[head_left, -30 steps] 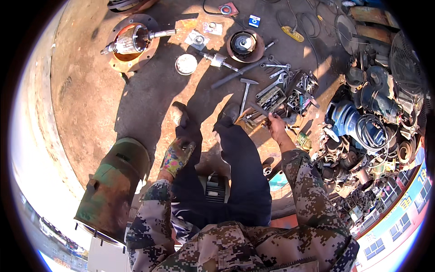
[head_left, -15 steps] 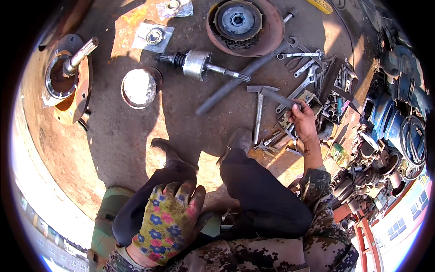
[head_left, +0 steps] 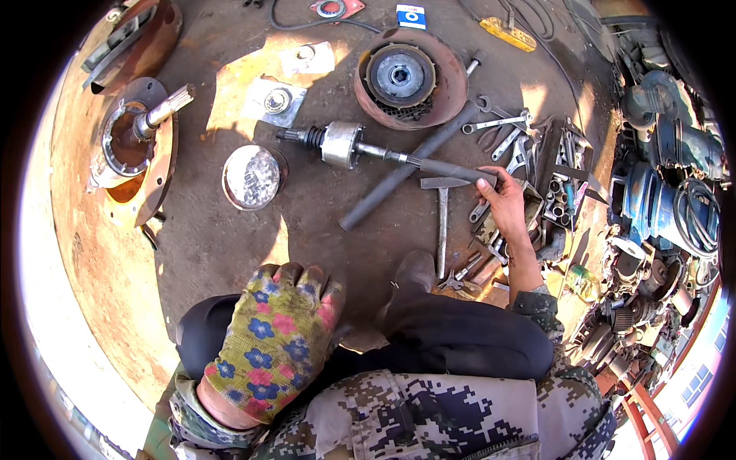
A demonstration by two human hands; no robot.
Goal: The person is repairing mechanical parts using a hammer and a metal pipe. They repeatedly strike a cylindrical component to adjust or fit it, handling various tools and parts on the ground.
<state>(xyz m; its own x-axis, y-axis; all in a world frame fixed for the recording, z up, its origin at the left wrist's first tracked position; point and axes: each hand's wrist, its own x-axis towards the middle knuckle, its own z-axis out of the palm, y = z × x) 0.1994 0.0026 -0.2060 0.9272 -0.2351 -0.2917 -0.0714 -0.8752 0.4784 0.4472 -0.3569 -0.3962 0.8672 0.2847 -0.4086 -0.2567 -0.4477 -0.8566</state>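
My right hand (head_left: 504, 201), bare, grips the near end of a short grey pipe (head_left: 454, 171) between thumb and fingers. The pipe's other end meets the splined tip of a steel shaft (head_left: 383, 153) that carries a silver cylinder (head_left: 342, 145) and lies on the ground. Whether the pipe fits over the tip or only touches it, I cannot tell. Just below the pipe lies a hammer (head_left: 442, 230), its head close to my right hand. My left hand (head_left: 277, 337), in a floral work glove, rests palm down over my left knee, fingers extended and holding nothing.
A long grey pipe (head_left: 368, 205) lies under the shaft. Beyond it sits a round rusty housing (head_left: 452, 92) with a disc inside. Wrenches (head_left: 506, 138) and a socket box (head_left: 566, 184) lie right. A whitish round can (head_left: 253, 178) and a flanged casing (head_left: 157, 169) stand left.
My right hand has brought the short pipe against the shaft's tip. My body has leaned forward, and the view has shifted. The gloved left hand stays on the knee.
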